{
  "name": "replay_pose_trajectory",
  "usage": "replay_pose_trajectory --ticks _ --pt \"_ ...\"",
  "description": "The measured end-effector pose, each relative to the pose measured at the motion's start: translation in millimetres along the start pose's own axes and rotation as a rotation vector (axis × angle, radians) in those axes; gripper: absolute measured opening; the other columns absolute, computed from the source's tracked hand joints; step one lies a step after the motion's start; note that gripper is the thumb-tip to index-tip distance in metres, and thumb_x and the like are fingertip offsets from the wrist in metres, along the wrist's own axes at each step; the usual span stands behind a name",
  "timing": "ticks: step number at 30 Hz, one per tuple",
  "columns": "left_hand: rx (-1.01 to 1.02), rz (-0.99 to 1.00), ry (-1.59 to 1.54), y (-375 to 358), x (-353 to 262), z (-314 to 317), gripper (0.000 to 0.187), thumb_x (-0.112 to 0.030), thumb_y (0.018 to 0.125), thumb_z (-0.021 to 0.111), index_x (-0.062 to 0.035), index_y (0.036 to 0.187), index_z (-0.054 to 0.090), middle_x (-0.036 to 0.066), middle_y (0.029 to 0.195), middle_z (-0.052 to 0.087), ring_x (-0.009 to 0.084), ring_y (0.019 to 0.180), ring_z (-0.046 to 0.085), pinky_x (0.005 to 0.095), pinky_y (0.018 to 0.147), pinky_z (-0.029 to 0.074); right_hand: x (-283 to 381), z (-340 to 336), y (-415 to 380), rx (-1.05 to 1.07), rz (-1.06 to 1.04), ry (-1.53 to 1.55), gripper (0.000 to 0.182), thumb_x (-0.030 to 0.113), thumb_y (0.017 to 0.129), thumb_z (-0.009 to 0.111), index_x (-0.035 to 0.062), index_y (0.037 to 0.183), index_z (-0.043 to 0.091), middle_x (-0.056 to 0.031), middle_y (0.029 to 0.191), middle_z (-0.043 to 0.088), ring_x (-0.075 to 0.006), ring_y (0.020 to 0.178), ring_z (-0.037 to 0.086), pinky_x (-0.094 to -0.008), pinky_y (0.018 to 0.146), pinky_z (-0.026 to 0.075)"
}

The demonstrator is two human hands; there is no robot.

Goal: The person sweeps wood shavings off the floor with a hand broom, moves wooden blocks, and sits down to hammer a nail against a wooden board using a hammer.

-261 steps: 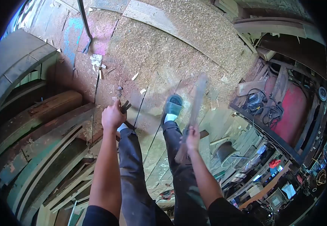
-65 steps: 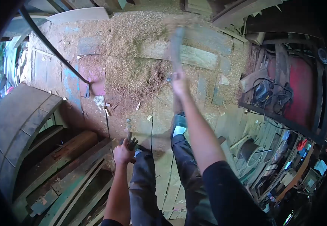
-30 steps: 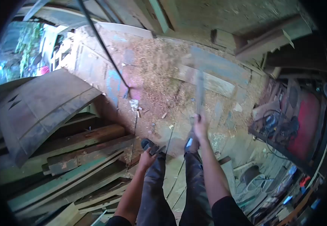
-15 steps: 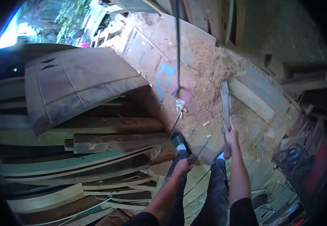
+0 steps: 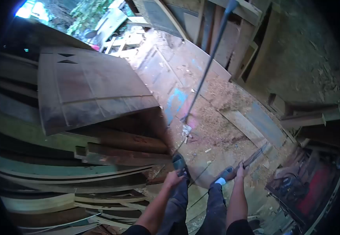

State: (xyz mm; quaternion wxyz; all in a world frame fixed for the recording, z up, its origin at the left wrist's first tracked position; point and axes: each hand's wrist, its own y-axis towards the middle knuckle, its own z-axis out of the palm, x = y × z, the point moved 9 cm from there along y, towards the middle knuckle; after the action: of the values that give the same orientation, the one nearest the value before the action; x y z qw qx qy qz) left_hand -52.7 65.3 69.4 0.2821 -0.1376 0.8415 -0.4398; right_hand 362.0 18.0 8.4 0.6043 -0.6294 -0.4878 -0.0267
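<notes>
My right hand (image 5: 239,172) is closed around a weathered grey-brown strip of wood (image 5: 255,156), which slants down toward the sawdust-strewn floor. Its far end is close to a flat board (image 5: 244,127) lying on the floor. My left hand (image 5: 174,178) is closed in front of my left leg. A small dark shape shows at its fingers, but I cannot make out what it is. My feet, in dark slippers (image 5: 179,161), stand apart below the hands.
A large panelled wooden sheet (image 5: 99,88) leans over stacked timber (image 5: 127,152) on the left. A long dark pole (image 5: 209,66) stands ahead. Sawdust (image 5: 224,94) covers part of the floor. Cluttered tools and cables (image 5: 295,188) lie at right.
The strip of wood in my right hand has swung rightward, from nearly upright in view to slanting. My left hand has shifted left and slightly lower. The camera view has turned and moved.
</notes>
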Motion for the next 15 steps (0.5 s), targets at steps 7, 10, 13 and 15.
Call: replay_pose_trajectory --ticks 7,10,13,15 --pt "0.057 -0.038 0.087 23 50 18 0.042 -0.032 0.076 0.072 -0.0064 0.109 0.067 0.021 0.097 0.069 0.0373 0.094 0.066 0.0447 0.086 0.052 8 66 106 0.064 -0.209 -0.179 0.033 0.023 0.087 0.062 0.0039 0.114 0.054 -0.0075 0.088 0.061 -0.0186 0.069 0.060 -0.0356 0.061 0.050" --pt "0.114 -0.083 0.116 24 58 27 0.042 -0.032 0.077 0.072 -0.0070 0.110 0.067 0.021 0.098 0.069 0.0375 0.094 0.066 0.0448 0.087 0.052 -18 127 125 0.199 -0.218 -0.245 0.033 0.023 0.088 0.063 0.0096 0.116 0.053 -0.0066 0.083 0.060 -0.0182 0.056 0.059 -0.0366 0.045 0.050" --pt "0.164 -0.104 0.102 21 63 36 0.042 -0.032 0.077 0.071 -0.0071 0.111 0.067 0.022 0.100 0.068 0.0377 0.096 0.065 0.0446 0.087 0.051 11 170 50 0.259 -0.180 -0.266 0.036 0.020 0.088 0.061 0.0054 0.120 0.056 -0.0044 0.074 0.058 -0.0168 0.057 0.058 -0.0343 0.050 0.049" --pt "0.153 -0.075 0.107 19 58 36 0.044 -0.032 0.078 0.071 -0.0070 0.113 0.066 0.022 0.102 0.068 0.0377 0.097 0.065 0.0442 0.088 0.051 29 196 6 0.387 -0.148 -0.345 0.059 0.020 0.090 0.061 0.0076 0.144 0.040 -0.0048 0.075 0.058 -0.0154 0.059 0.059 -0.0331 0.051 0.049"
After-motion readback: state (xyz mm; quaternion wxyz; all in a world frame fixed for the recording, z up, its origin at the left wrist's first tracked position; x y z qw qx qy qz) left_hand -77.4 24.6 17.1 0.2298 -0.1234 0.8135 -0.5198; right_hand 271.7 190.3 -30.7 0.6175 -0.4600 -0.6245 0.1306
